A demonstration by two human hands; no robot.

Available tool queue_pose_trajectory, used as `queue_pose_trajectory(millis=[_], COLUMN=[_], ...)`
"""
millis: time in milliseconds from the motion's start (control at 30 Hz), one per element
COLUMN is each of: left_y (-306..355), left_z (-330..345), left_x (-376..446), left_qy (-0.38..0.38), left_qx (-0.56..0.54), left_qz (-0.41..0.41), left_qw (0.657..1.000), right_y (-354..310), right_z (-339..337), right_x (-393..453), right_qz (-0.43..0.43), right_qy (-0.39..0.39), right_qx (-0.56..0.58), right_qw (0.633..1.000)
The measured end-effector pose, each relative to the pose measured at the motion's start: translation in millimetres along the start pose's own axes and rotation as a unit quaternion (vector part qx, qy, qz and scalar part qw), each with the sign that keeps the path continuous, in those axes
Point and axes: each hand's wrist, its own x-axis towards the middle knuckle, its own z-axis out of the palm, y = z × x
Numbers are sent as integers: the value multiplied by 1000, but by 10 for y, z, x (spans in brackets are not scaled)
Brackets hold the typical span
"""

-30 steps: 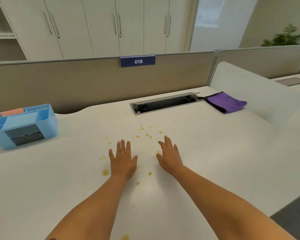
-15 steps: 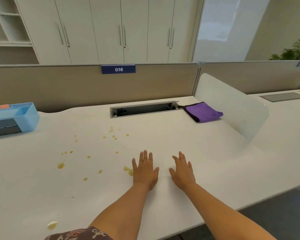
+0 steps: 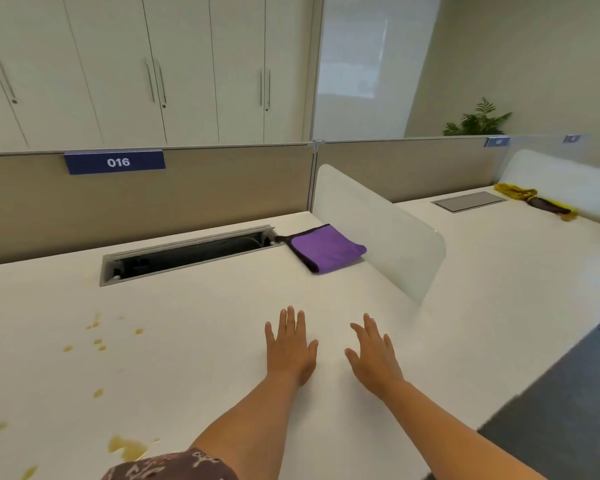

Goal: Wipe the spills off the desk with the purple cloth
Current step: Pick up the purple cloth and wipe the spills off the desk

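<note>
A folded purple cloth (image 3: 328,248) with a dark edge lies at the back of the white desk (image 3: 194,317), against the white side divider. Yellowish spill drops (image 3: 97,336) dot the desk at the left, and a bigger puddle (image 3: 127,448) sits near the front edge. My left hand (image 3: 290,344) and my right hand (image 3: 373,353) are stretched flat over the desk, palms down, fingers apart, holding nothing. Both are well in front of the cloth and to the right of the spills.
An open cable slot (image 3: 187,252) is set into the desk just left of the cloth. A white divider (image 3: 378,230) separates this desk from the neighbouring one, where yellow and dark cloths (image 3: 534,199) lie. A beige partition with sign 016 (image 3: 115,162) runs behind. The floor drops off at right.
The view has swung right: the spills and cable slot slid left, the blue organizer left the frame, and the purple cloth now sits nearer the centre. Both hands stay flat and empty.
</note>
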Motion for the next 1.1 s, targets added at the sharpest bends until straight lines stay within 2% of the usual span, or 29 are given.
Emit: queue_pose_trajectory(millis=[233, 400, 633, 700, 833, 1000, 1100], left_y=[271, 279, 131, 81, 8, -97, -169], left_z=[98, 202, 179, 172, 231, 317, 343], left_x=[752, 1234, 1701, 1796, 1966, 2126, 2234], left_qy=[7, 24, 57, 74, 86, 100, 114], left_qx=[7, 13, 24, 28, 34, 42, 42], left_qz=[12, -26, -129, -148, -177, -204, -203], left_qw=[1000, 999, 990, 986, 980, 973, 972], right_y=[381, 453, 200, 70, -203, -389, -385], right_z=[-204, -135, -161, -127, 94, 369, 531], right_x=[739, 1543, 2945, 3257, 3716, 3910, 3972], right_qz=[87, 0, -111, -107, -99, -48, -32], right_qy=[17, -13, -72, -71, -97, -114, -95], right_qx=[60, -22, -25, -1, -39, -45, -66], right_qw=[994, 1000, 991, 992, 990, 991, 993])
